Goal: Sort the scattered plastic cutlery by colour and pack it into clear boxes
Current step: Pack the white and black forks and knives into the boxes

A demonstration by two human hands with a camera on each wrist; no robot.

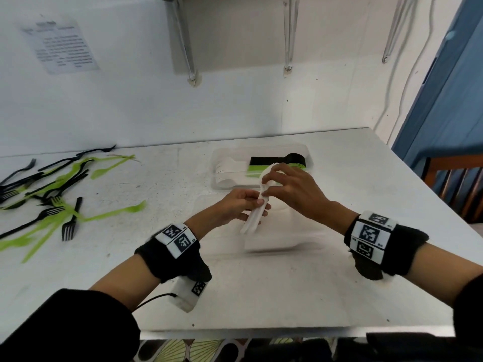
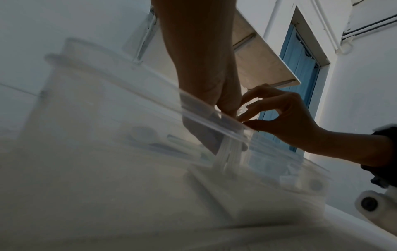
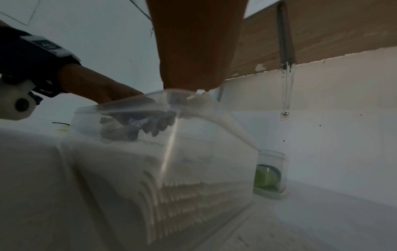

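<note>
Both hands hold one bundle of white cutlery (image 1: 254,215) above the near clear box (image 1: 209,205) at the table's middle. My left hand (image 1: 258,207) grips the bundle's middle and my right hand (image 1: 269,185) pinches its upper end. In the left wrist view the bundle (image 2: 229,152) points down into the box, whose rim (image 2: 150,95) crosses the picture. The right wrist view shows a stack of white forks (image 3: 182,195) lying in this box. Scattered black and green forks (image 1: 52,194) lie at the left.
A second clear box (image 1: 261,150) stands behind the hands with white, black and green cutlery sorted in it. The table's right edge (image 1: 431,199) is near, with a wooden railing (image 1: 457,184) beyond it. Shelf brackets (image 1: 188,48) hang on the wall above.
</note>
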